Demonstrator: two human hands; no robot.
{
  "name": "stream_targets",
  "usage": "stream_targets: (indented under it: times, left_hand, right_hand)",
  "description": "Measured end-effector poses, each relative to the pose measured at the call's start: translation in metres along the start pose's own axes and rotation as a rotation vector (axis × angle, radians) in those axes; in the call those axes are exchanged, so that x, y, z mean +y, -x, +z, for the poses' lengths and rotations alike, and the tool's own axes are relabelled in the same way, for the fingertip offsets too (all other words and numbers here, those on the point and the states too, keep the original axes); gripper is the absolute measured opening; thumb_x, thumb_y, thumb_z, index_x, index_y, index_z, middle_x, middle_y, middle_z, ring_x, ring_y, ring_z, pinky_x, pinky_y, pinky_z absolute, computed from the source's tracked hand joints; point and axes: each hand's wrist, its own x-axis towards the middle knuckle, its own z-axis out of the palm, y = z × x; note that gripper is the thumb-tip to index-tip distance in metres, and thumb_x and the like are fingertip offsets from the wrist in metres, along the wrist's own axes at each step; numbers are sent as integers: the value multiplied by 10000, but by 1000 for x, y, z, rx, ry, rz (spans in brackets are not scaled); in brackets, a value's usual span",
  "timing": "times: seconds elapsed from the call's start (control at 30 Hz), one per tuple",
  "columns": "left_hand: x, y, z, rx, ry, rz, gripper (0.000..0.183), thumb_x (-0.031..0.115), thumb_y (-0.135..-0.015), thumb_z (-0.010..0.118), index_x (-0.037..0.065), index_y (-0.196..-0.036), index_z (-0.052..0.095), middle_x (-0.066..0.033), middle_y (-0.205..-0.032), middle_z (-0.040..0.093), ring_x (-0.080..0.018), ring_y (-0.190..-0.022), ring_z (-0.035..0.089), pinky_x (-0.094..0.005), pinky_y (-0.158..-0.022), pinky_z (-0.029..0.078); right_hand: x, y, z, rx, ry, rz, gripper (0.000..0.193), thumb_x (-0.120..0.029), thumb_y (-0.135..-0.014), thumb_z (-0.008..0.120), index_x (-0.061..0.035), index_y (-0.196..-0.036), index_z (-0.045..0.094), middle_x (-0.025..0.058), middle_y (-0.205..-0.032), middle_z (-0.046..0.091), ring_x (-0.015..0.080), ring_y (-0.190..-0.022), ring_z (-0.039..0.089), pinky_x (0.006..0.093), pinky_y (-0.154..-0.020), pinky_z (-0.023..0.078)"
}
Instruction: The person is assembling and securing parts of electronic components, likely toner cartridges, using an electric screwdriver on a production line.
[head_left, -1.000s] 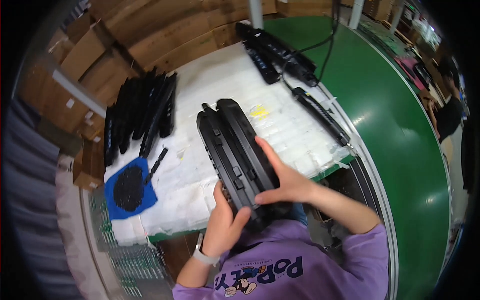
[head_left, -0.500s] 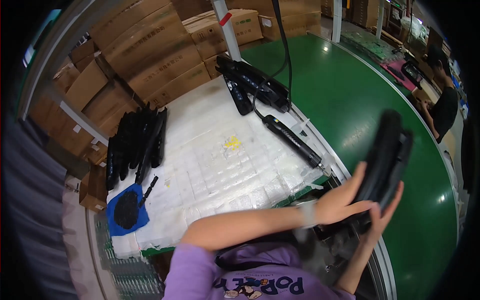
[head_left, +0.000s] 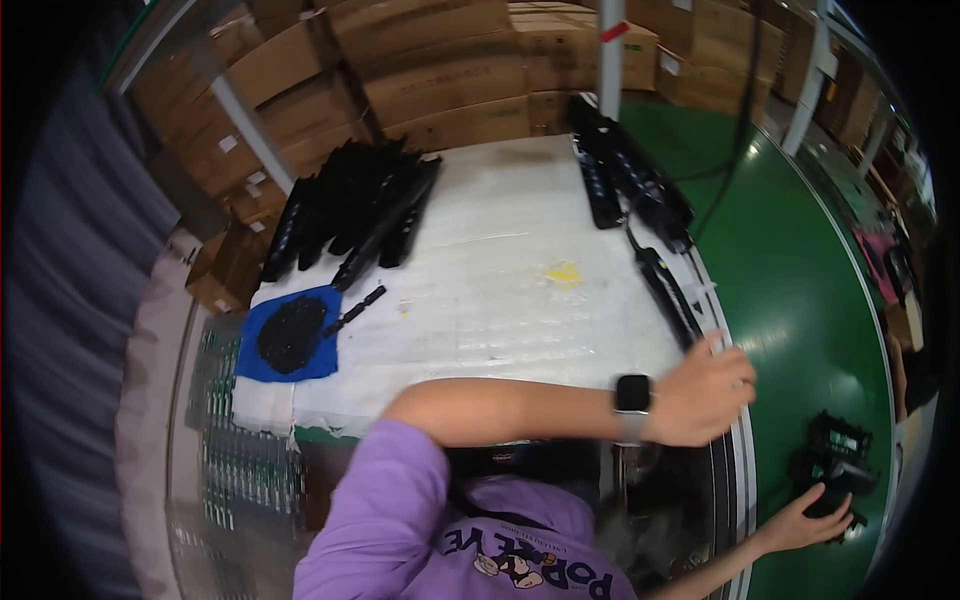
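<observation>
Right hand: the right hand (head_left: 800, 522) has thumb and fingers closed around the near end of a black assembly (head_left: 838, 445).
Black assembly: on the green surface (head_left: 800, 330), far right.
Left hand: the left hand (head_left: 703, 393), fingers loosely bent, is near the tip of a black corded tool (head_left: 668, 295); cannot tell whether it holds anything.
White-covered bench: the bench (head_left: 480, 330) carries long black parts (head_left: 360, 200), left.

Purple short-sleeved shirt (head_left: 375, 510) with dark lettering (head_left: 578, 577) and cartoon figure (head_left: 510, 571), pale-banded watch (head_left: 633, 394) with square black face
</observation>
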Motion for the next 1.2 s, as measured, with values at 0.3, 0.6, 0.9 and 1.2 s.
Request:
stream_targets:
  times: [0.3, 0.6, 0.9, 1.2]
  left_hand:
    - [-48, 159, -281, -71, -1370, -771, 342, 103, -689, 609, 7, -1007, 528, -140, -1126, 513, -290, -1062, 471, -456, -915, 328]
    - [-75, 225, -334, -285, -1514, -976, 303, 70, -673, 642, 29, -964, 567, -147, -1077, 542, -288, -968, 534, -421, -788, 461]
    - [-85, 219, -344, -130, -1298, -843, 155, 32, -622, 656, 5, -751, 575, -101, -814, 546, -257, -824, 541, -329, -677, 495]
    - [-57, 211, -327, 70, -991, -852, 197, 46, -622, 678, -14, -791, 596, -124, -811, 550, -293, -793, 542, -379, -672, 471]
  right_hand:
    - [-211, 37, -16, -491, -880, -319, 266, -13, -781, 586, 25, -1043, 563, 219, -1372, 387, 372, -1275, 383, 449, -1044, 310]
    - [-338, 69, -37, -787, -1347, -671, 163, 35, -702, 598, -4, -860, 596, 208, -1231, 482, 414, -1204, 452, 459, -993, 382]
    - [-367, 82, -42, -829, -1406, -761, 146, 24, -683, 615, -7, -826, 606, 171, -1083, 549, 394, -1111, 514, 452, -912, 436]
    - [-374, 80, -39, -855, -1445, -790, 150, 27, -665, 624, -4, -811, 617, 171, -1045, 561, 389, -1074, 533, 446, -889, 453]
